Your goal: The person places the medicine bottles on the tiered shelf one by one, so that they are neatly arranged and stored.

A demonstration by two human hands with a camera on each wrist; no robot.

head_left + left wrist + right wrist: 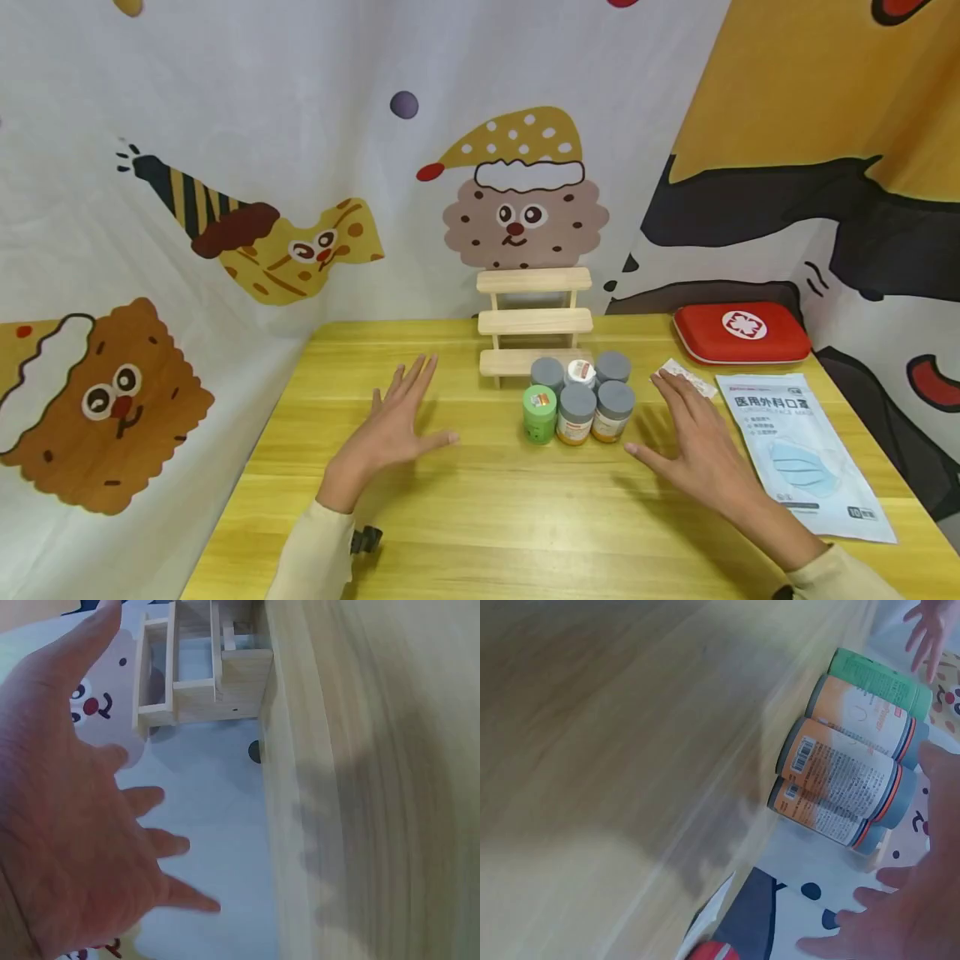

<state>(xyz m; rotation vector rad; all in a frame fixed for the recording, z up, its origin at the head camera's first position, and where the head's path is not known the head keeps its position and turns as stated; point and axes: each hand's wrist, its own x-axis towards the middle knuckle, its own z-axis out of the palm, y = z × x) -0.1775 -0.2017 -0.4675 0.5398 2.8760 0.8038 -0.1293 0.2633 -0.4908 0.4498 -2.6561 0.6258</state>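
My left hand hovers over the left half of the table with its fingers spread, holding nothing. To the right, my right hand is spread too, its thumb pointing at the cluster of jars. Several jars stand packed together: a green jar at the front left, grey-lidded jars with orange and white labels beside it, and a white-capped bottle among them. In the right wrist view the green jar and the labelled jars lie past my right thumb. Behind the jars stands a three-step wooden rack.
A red first-aid case sits at the back right. In front of it lies a pack of surgical face masks, with a small white packet partly under my right fingertips in the head view. A patterned cloth hangs behind the wooden table.
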